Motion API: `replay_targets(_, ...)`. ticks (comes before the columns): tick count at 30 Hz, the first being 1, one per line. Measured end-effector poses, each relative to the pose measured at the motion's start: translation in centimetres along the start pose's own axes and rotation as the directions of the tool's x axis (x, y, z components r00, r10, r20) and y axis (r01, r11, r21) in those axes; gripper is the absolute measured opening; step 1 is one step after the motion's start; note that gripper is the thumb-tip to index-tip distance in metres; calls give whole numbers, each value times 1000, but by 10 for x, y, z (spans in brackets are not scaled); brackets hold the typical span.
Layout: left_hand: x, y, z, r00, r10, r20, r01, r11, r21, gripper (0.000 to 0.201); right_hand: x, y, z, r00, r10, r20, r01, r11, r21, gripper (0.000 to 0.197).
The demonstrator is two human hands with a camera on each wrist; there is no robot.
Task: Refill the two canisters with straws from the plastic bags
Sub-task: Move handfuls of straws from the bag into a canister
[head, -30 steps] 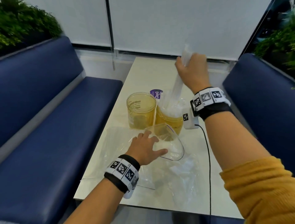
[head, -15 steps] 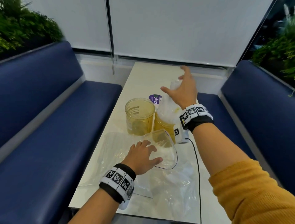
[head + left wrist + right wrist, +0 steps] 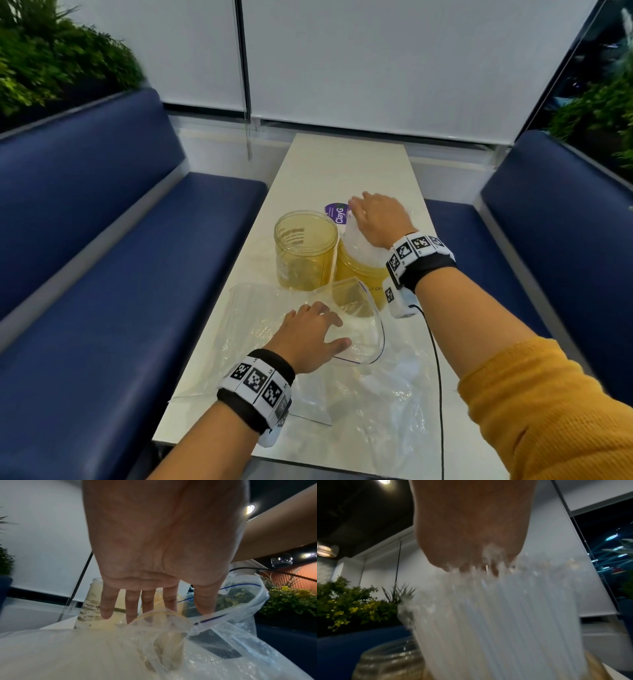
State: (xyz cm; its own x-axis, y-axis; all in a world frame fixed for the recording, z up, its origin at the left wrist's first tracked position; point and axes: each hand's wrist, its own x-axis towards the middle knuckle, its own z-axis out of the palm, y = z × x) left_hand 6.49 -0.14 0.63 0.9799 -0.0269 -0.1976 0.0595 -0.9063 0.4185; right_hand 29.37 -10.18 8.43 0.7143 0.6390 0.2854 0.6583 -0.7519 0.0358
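Since a second ago our right hand point(image 3: 378, 219) has dropped from holding the bundle high to lying flat, fingers straight, on the tops of the straws point(image 3: 358, 248) standing in the right canister point(image 3: 356, 277); the left canister point(image 3: 305, 253) beside it looks empty. Our left hand point(image 3: 310, 337), fingers relaxed, rests at the open plastic bag point(image 3: 363, 329) on the table point(image 3: 342, 164). We judge one canister filled; next we need a grip on the straws in that bag.
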Motion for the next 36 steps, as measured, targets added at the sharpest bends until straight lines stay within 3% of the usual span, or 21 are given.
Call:
replay_targets(3,1,1,1,1000,9,-8,-9,1000,-1,49,7,-6,-17,975,81,-206,-85,996,-14,49)
replay_targets(5,1,1,2,1000,16,-11,-16,1000,-1,49,11,-5,-19,935,233,-267,-248,969,-22,52)
replay_targets(6,1,1,2,1000,16,-11,-16,1000,-2,48,9,-3,-16,911,324,-255,-342,939,-26,53)
replay_targets(8,0,0,3,1000,13,-7,-13,1000,-6,48,5,4,-4,901,422,-102,-425,905,-13,53)
replay_targets(10,-1,-2,3,1000,9,-4,-9,1000,-5,48,-1,10,12,918,380,115,-385,922,28,54)
replay_targets(11,-2,-2,3,1000,7,-2,-7,1000,-4,48,-4,12,17,921,354,163,-365,930,44,55)
replay_targets(13,-2,-4,4,1000,5,-2,-5,1000,-10,48,-3,12,16,937,333,108,-342,937,75,53)
replay_targets(17,0,-5,6,1000,11,7,-11,1000,-20,48,2,-3,-3,967,211,-141,-198,975,97,45)
replay_targets(19,2,-4,6,1000,21,3,-21,999,-33,48,-1,-18,2,991,90,-94,-85,994,63,45)
replay_targets(21,3,-1,6,999,44,-9,-45,998,-51,47,-8,-30,17,998,33,56,-33,999,8,48)
replay_targets(23,2,1,6,997,76,-12,-76,994,-84,45,-11,-33,21,995,35,93,-34,999,-16,50)
replay_targets(26,0,2,5,992,128,-13,-128,983,-133,43,-10,-27,1,995,35,-92,-40,998,-47,49)
replay_targets(29,-7,1,3,989,144,-26,-146,973,-176,48,-16,-5,-8,957,179,-229,-194,980,-42,45)
replay_targets(31,-14,1,0,989,143,-31,-146,960,-238,54,-26,9,0,956,260,-134,-264,965,-13,47)
replay_targets(34,-23,6,-2,987,163,-7,-159,954,-252,68,-37,20,14,966,235,108,-244,967,75,54)
replay_targets(36,-25,8,0,977,215,-3,-213,967,-141,76,-42,21,4,971,233,55,-239,952,190,54)
